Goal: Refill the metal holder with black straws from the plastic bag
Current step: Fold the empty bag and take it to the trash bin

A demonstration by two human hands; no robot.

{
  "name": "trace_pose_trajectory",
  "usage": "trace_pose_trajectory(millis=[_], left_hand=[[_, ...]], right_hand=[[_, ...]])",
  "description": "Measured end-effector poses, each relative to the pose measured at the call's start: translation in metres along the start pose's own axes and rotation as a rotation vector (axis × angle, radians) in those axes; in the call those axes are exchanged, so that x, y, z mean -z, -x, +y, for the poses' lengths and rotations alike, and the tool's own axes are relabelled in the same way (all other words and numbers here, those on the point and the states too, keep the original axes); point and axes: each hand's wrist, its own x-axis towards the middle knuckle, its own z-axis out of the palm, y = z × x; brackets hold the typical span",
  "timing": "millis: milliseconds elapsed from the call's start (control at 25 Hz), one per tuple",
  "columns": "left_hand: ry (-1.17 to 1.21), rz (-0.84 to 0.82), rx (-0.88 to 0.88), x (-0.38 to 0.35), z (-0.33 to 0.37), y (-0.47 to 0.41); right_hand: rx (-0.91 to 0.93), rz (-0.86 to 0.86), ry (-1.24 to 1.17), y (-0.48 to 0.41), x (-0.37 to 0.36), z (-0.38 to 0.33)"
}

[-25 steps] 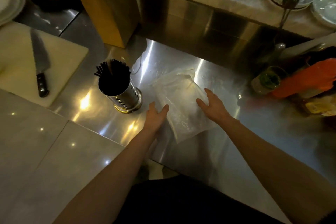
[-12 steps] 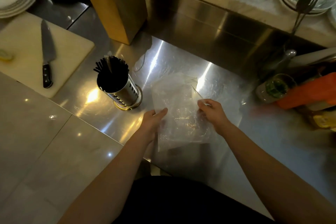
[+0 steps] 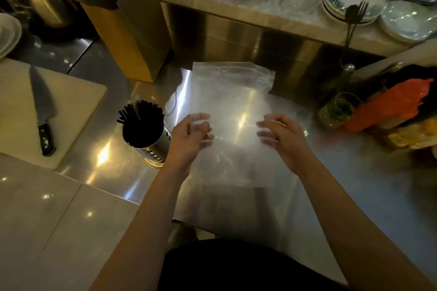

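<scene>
A clear plastic bag (image 3: 231,92) with a zip strip along its top is held up flat above the steel counter (image 3: 331,172); no straws show inside it. My left hand (image 3: 186,139) grips its left edge and my right hand (image 3: 281,137) grips its right edge, fingers seen through the film. Left of my left hand stands the perforated metal holder (image 3: 155,146), packed with black straws (image 3: 139,120) whose tips fan out over the rim.
A brown paper bag (image 3: 127,30) stands behind the holder. A knife (image 3: 42,111) lies on a cutting board (image 3: 78,101) at left. At right are a glass jar (image 3: 338,111) and orange packaging (image 3: 397,104). Stacked plates (image 3: 350,4) and a fork sit on the raised ledge.
Both hands took hold of the bag, which lay crumpled on the counter, and lifted it up into a flat upright sheet. The holder has not moved.
</scene>
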Motion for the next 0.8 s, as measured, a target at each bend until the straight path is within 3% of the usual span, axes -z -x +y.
trace_pose_trajectory(millis=[360,520,680,800], left_hand=[[-0.182,-0.198,-0.144,0.052,0.066,-0.003],[-0.257,-0.174,-0.226,0.075,0.08,-0.008],[-0.3,-0.129,-0.269,0.089,0.094,-0.007],[-0.319,-0.102,-0.29,0.099,0.103,-0.006]], right_hand=[[0.269,0.06,0.037,0.013,-0.069,-0.094],[0.361,0.022,0.038,0.016,-0.094,-0.114],[0.371,0.164,0.076,0.013,-0.11,-0.122],[0.401,0.15,0.103,0.014,-0.11,-0.123]])
